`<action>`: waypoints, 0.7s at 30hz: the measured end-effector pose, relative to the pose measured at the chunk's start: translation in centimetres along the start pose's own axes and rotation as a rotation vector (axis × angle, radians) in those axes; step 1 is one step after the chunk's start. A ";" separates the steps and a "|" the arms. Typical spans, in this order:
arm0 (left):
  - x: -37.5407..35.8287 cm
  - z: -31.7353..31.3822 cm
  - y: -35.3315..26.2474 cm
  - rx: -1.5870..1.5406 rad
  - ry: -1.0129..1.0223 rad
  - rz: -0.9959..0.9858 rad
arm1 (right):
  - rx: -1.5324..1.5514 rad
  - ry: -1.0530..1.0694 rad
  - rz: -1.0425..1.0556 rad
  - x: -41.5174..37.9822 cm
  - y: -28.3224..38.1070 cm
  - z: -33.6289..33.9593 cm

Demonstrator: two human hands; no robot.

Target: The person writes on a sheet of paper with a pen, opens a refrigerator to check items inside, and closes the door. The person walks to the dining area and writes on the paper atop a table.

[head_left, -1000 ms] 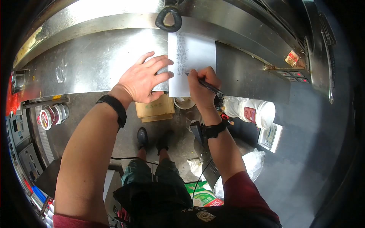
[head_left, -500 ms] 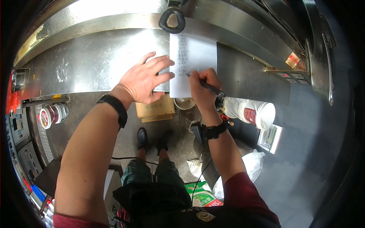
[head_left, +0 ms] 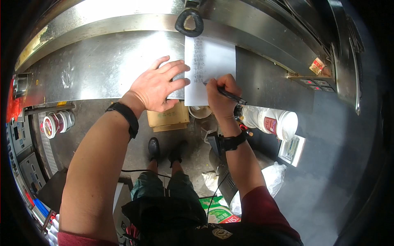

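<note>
A white sheet of paper [head_left: 221, 53] lies on the metal counter [head_left: 94, 69], with a column of small handwritten marks down its left side. My right hand [head_left: 221, 96] rests over the paper's lower right part, fingers closed round a black pen [head_left: 232, 95]. The pen's tip points at the lowest line of writing, while its back end sticks out to the right. My left hand [head_left: 158, 84] lies flat with fingers spread, its fingertips at the paper's left edge. The writing is too small to read.
A black ring-shaped handle [head_left: 189, 22] hangs over the paper's top edge. Below the counter are a cardboard box [head_left: 168, 117], white buckets [head_left: 283, 126] on the right and a smaller tub [head_left: 51, 125] on the left. Wall switches [head_left: 316, 84] sit at the right.
My right hand and the pen have shifted very slightly right. The whole view has also slid a few pixels. My left hand keeps its place at the paper's edge.
</note>
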State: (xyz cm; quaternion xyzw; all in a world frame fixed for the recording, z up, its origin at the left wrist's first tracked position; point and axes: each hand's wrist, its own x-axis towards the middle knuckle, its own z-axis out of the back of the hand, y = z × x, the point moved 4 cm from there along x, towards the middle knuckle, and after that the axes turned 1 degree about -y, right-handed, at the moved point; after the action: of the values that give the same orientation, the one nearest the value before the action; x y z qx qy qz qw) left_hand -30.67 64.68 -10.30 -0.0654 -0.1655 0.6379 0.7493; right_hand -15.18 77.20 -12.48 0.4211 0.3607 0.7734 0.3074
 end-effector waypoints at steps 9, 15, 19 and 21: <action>0.0 0.0 0.1 0.002 -0.012 -0.002 | 0.142 -0.037 -0.120 0.3 -1.1 0.5; 0.0 0.0 -0.2 -0.027 -0.007 -0.017 | 0.033 0.009 -0.092 0.4 0.5 1.3; 0.0 0.1 0.0 -0.015 -0.005 -0.006 | 0.120 0.006 -0.159 0.0 -0.9 0.7; 0.1 0.0 -0.1 -0.018 -0.005 -0.007 | 0.072 0.000 -0.128 0.1 -0.4 0.8</action>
State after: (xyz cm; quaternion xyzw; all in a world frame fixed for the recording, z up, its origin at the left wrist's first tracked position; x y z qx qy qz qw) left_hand -30.62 64.72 -10.23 -0.0698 -0.1734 0.6339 0.7505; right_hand -14.43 77.73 -12.49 0.4081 0.4145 0.7386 0.3408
